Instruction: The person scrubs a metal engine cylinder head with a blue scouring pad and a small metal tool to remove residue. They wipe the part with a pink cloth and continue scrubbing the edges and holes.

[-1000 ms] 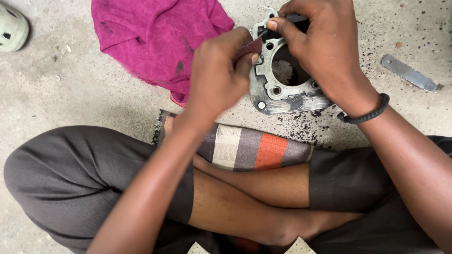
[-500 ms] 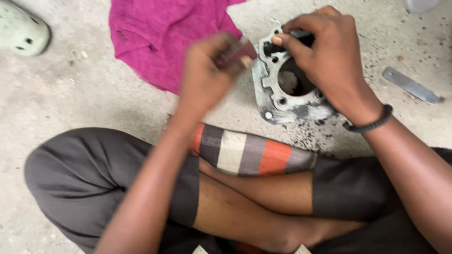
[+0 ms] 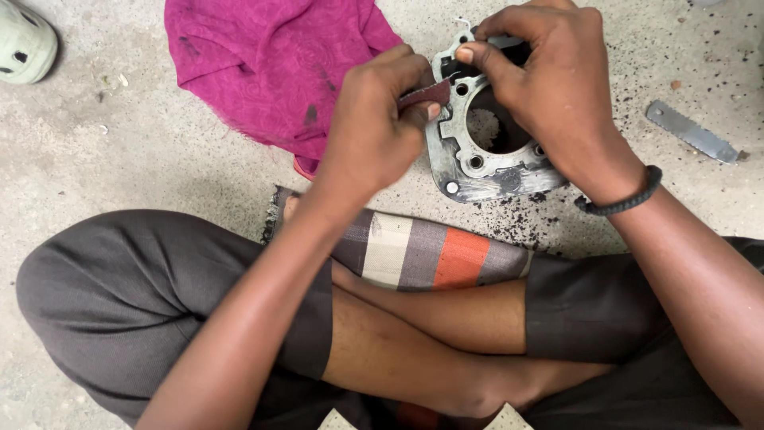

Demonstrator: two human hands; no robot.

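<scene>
The left hand pinches a dark red abrasive piece against the grey metal engine part on the floor; the right hand grasps its top edge.

Both forearms are bare, with no sleeves in view. The left hand has no ring or band. The right hand has a black braided wristband around its wrist, right of centre. Dark grey trousers cover the crossed legs across the lower frame, ending above bare shins and feet.
</scene>
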